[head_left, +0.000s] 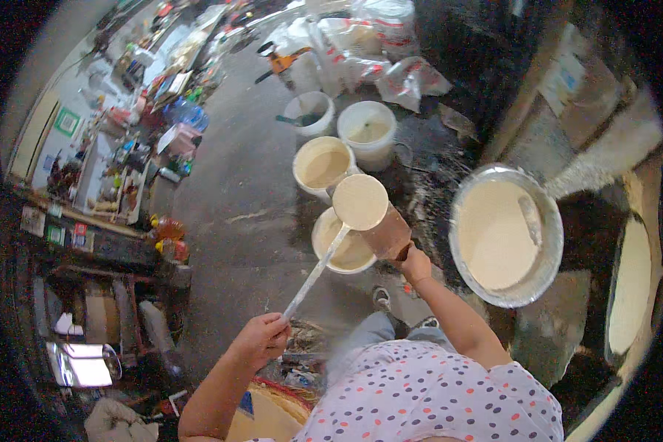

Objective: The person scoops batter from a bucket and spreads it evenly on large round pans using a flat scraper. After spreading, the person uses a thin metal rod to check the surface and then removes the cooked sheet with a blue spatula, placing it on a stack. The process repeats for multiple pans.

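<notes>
My left hand (265, 340) grips the end of a long pale handle (317, 273). That handle reaches up to a round ladle (361, 202), which looks full of cream-coloured batter or a similar substance. Below and beside the ladle is a brown board or paddle-like tool (389, 235), its handle in my right hand (415, 264); its exact kind is unclear. Under them stands a bucket (345, 269) holding the same cream substance, partly hidden by the ladle. Just beyond, another bucket (323, 166) holds it too. To the right sits a large metal basin (550, 259) of cream material with a scoop (529, 220) in it.
Farther off stand a white bucket (373, 149) with pale contents and another bucket (312, 130) with a dark-handled tool. Plastic bags (387, 33) are piled behind them. Cluttered shelves and a bench (88, 212) run along the left. My feet are on the floor close to the nearest bucket.
</notes>
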